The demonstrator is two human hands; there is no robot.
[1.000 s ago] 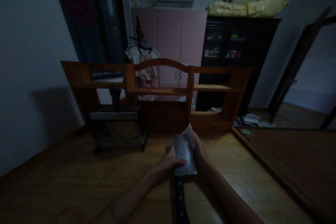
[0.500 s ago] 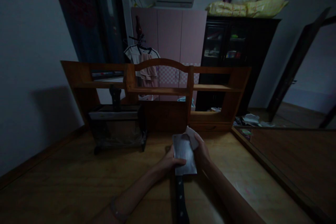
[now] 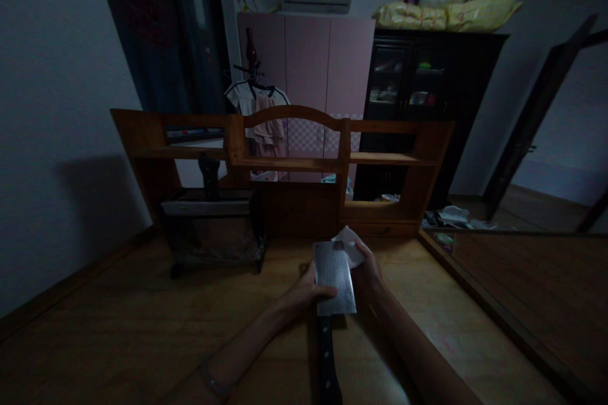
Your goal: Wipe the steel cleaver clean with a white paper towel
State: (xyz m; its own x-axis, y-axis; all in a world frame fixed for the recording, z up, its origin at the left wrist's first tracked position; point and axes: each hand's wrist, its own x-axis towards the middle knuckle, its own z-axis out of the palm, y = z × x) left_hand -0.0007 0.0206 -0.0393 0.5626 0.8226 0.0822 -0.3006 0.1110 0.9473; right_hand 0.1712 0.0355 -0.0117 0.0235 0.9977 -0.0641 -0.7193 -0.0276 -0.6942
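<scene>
A cleaver [image 3: 334,278] with a broad steel blade and a black handle points away from me over the wooden desk [image 3: 142,329]. My left hand [image 3: 304,296] grips the blade near its heel, thumb across the flat. My right hand [image 3: 368,272] is closed on a white tissue [image 3: 349,243] pressed against the blade's right edge near the tip. The handle runs down toward the bottom edge of the view.
A wooden shelf unit [image 3: 285,164] stands at the desk's back. A dark knife rack [image 3: 211,221] sits at its left. A mirror [image 3: 532,278] borders the desk on the right. Pink wardrobe [image 3: 327,63] and dark cabinet [image 3: 427,88] stand behind.
My right hand with the tissue has slid slightly along the blade's right edge. The left hand and the cleaver have stayed in place.
</scene>
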